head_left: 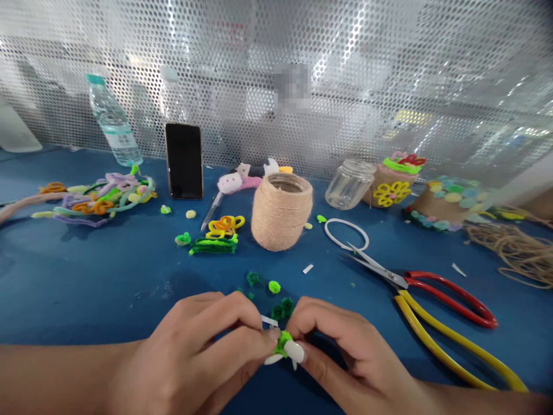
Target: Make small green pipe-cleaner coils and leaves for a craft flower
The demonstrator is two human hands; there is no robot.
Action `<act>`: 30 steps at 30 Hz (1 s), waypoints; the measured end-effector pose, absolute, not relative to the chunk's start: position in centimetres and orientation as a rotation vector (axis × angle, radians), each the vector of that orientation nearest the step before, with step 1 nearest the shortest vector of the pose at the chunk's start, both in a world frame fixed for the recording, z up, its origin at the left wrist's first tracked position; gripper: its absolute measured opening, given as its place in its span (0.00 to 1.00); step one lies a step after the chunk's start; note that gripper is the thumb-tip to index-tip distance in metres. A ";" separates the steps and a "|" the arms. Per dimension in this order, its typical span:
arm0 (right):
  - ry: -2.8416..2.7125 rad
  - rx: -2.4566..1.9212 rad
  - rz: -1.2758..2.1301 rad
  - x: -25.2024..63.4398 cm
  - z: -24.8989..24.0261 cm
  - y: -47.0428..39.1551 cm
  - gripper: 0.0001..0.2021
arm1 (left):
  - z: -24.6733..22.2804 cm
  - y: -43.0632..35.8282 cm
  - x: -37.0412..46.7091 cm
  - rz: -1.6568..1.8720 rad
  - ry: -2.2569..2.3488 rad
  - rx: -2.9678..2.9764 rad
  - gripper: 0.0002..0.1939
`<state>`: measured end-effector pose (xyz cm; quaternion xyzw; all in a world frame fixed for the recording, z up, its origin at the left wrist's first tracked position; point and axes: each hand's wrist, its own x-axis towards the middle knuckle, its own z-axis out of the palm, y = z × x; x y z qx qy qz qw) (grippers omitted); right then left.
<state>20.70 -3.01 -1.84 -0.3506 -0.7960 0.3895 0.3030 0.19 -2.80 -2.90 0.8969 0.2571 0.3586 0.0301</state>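
A small bright green fuzzy piece, which looks like coiled pipe cleaner, is pinched between the fingertips of both hands. My left hand is closed on its left side, and my right hand grips it from the right with thumb and forefinger. A thin white strip lies by the left fingertips. Just beyond the fingers are dark green fuzzy balls and a light green ball. Farther back, a twine-wrapped jar stands upright on the blue table.
Scissors with red and yellow handles lie spread on the right, near a white ring. Behind stand a glass jar, decorated jars, a phone and a bottle. Pipe cleaners pile at left; twine at right.
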 end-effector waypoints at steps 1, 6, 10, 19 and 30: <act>-2.111 -0.930 1.029 20.7 -1.9 -2.9 0.06 | -2.8 -2.8 0.2 1.100 0.806 2.773 0.09; -2.159 -0.922 1.015 20.7 -2.2 -2.7 0.08 | -2.6 -2.7 0.4 1.097 0.838 2.763 0.10; -2.243 -0.855 1.002 20.8 -2.5 -2.8 0.07 | -2.8 -2.4 0.5 1.065 0.797 2.759 0.10; -2.153 -0.975 1.075 20.6 -2.1 -2.9 0.07 | -2.7 -2.1 0.4 0.928 0.734 2.686 0.09; -2.067 -1.022 1.089 20.2 -1.9 -2.8 0.05 | -3.2 -2.1 0.5 0.965 0.797 2.537 0.05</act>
